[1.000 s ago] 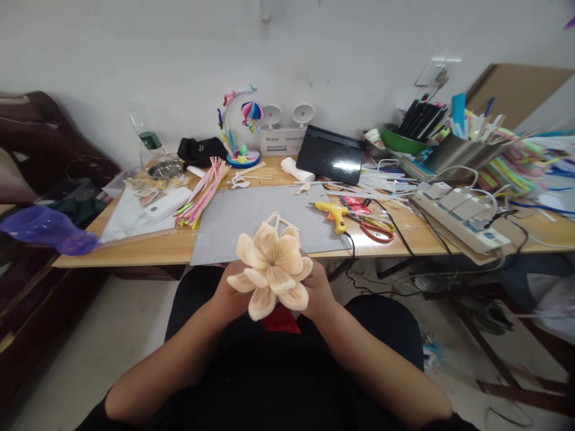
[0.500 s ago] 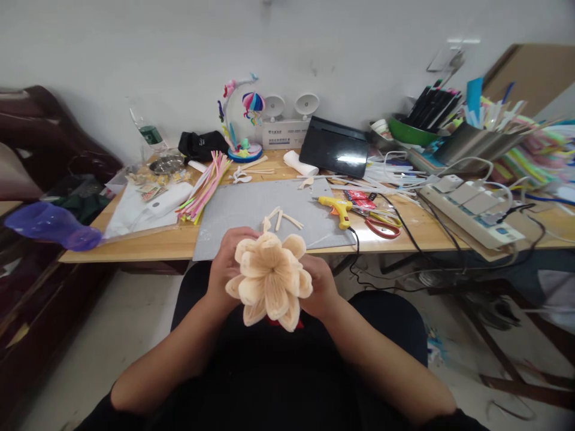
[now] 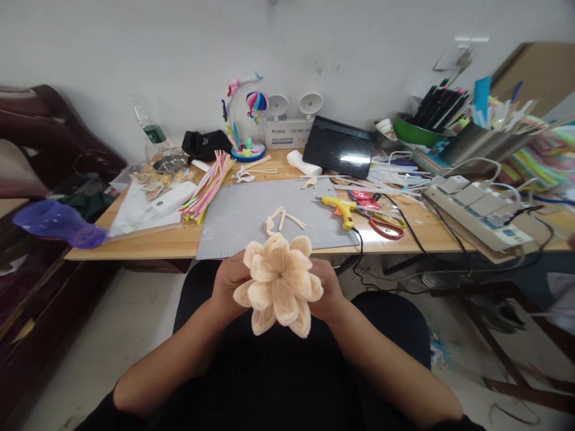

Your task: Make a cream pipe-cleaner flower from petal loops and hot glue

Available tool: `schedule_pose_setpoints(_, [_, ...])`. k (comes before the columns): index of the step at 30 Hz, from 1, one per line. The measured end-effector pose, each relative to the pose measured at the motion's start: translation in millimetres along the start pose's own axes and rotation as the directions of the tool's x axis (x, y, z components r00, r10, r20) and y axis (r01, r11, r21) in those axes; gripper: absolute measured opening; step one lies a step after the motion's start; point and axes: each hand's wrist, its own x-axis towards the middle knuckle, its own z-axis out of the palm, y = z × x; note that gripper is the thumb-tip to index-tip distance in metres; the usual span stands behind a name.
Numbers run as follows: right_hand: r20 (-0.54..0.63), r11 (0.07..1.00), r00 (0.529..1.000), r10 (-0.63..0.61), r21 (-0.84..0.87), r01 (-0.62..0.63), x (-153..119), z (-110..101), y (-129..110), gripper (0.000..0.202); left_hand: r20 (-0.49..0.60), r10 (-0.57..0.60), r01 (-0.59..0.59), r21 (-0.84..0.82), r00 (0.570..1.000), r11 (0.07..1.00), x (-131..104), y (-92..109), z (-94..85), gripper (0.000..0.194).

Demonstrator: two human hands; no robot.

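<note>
A cream flower with layered fuzzy petals, seemingly of pipe cleaners, faces me just in front of the table edge. My left hand grips it from the left and my right hand from the right. The petals hide most fingertips of both hands. Beyond the flower, short cream pipe cleaner pieces lie on the grey cutting mat. A yellow glue gun rests at the mat's right edge, its nozzle pointing left.
Red-handled scissors lie right of the glue gun. A bundle of coloured pipe cleaners sits left of the mat. Farther back stand a black tablet-like device and a small mobile. A power strip with cables occupies the right side.
The flower and both hands have shifted slightly right and down in the picture. The whole view has also drifted a little. Both hands remain on the flower.
</note>
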Motion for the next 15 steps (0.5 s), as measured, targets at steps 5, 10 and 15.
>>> schedule_pose_setpoints(5, [-0.069, 0.999, 0.997, -0.041, -0.020, 0.040, -1, -1, 4, 0.036, 0.146, 0.179, -0.204, 0.181, 0.973, 0.962, 8, -9, -4.2, 0.018])
schedule_pose_setpoints(10, [-0.139, 0.975, 0.988, 0.070, -0.199, -0.097, 2, 0, 9, 0.021, 0.202, 0.198, -0.246, 0.253, 0.959, 0.936, 15, -28, -11.2, 0.007])
schedule_pose_setpoints(15, [-0.184, 0.910, 0.977, 0.111, -0.375, -0.174, 4, 7, 12, 0.005, 0.138, 0.077, -0.098, 0.158, 0.988, 0.983, 13, -51, -10.0, 0.016])
